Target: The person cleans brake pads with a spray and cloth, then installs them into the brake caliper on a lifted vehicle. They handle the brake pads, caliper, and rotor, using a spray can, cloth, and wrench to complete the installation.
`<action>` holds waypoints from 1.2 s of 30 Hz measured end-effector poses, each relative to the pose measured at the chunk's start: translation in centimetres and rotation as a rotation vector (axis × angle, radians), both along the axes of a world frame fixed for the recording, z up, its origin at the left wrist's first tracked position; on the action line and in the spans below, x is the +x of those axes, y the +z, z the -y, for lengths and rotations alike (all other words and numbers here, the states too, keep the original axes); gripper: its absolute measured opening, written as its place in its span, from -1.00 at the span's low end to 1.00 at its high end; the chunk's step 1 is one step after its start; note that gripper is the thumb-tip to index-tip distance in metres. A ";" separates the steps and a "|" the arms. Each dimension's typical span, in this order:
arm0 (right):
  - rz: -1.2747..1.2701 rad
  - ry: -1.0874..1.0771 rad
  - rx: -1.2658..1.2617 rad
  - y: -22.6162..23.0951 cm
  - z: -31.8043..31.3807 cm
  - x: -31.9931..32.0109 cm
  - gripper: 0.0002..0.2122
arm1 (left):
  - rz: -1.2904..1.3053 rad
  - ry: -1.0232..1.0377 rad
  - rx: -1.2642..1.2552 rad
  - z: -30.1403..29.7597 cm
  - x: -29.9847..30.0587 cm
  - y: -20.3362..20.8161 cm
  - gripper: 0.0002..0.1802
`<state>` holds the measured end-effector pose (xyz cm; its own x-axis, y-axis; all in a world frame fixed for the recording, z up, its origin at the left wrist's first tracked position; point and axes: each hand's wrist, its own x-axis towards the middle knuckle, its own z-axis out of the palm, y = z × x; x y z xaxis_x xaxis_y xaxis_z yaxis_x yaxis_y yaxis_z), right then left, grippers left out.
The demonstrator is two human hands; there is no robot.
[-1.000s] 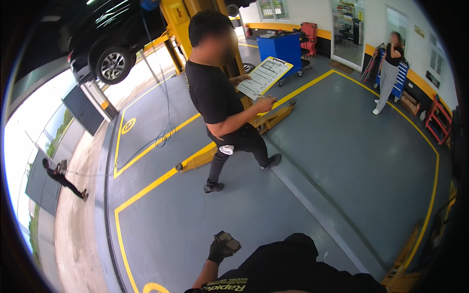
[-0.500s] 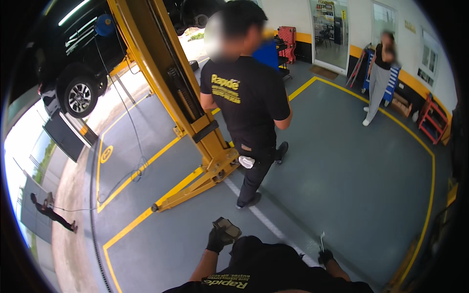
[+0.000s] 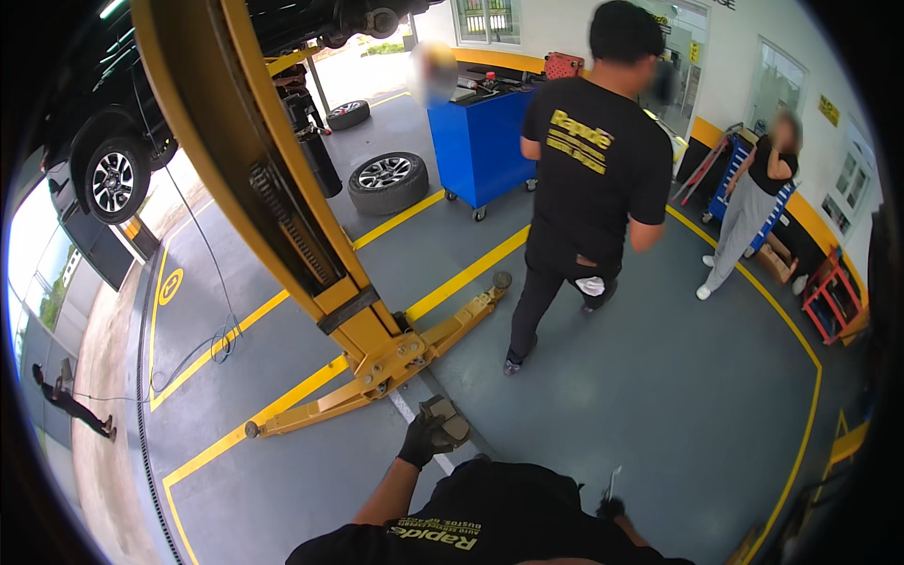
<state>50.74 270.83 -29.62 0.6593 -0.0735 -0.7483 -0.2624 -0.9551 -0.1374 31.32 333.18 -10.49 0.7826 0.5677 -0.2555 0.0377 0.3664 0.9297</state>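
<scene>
Raised vehicle [image 3: 104,118]: black, up at far left, alloy wheel hanging clear of the floor.
Lift post [image 3: 282,160]: yellow, base arms splayed over grey floor.
Tool cart [image 3: 482,146]: blue, on casters; I log a red-topped item and dark tools lying in its top, too small to name.
Drawer cabinet [image 3: 772,221]: blue, by the wall, partly behind a standing person [image 3: 739,212]; drawer contents hidden from me.
Shelf rack [image 3: 833,297]: red, near the right wall; I cannot tell its load.
Loose wheel [image 3: 389,184]: flat on the floor, just left of the tool cart.
Cardboard box [image 3: 777,259]: brown, beside the rack; contents unreadable on my feed.
Left hand [image 3: 424,443]: black glove, clamped on the brake pads.
Right hand [image 3: 612,507]: gloved, low, fingers closed around the slim metal tool.
Brake pads [image 3: 453,429]: brownish stack in the left hand, held out above the floor.
Slim metal tool [image 3: 615,482]: silvery, pointing up from the right fist; exact kind unclear to me.
</scene>
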 end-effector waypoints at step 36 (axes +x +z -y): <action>1.004 1.259 0.612 20.3 -107.8 126.4 -0.81 | 0.271 0.527 -0.376 -63.7 95.3 5.1 -0.52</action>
<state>177.16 378.67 -9.33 0.2739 0.9313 0.2403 0.9574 -0.2401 -0.1605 126.62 396.86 -5.36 0.4911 0.8005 -0.3435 -0.4484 0.5704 0.6881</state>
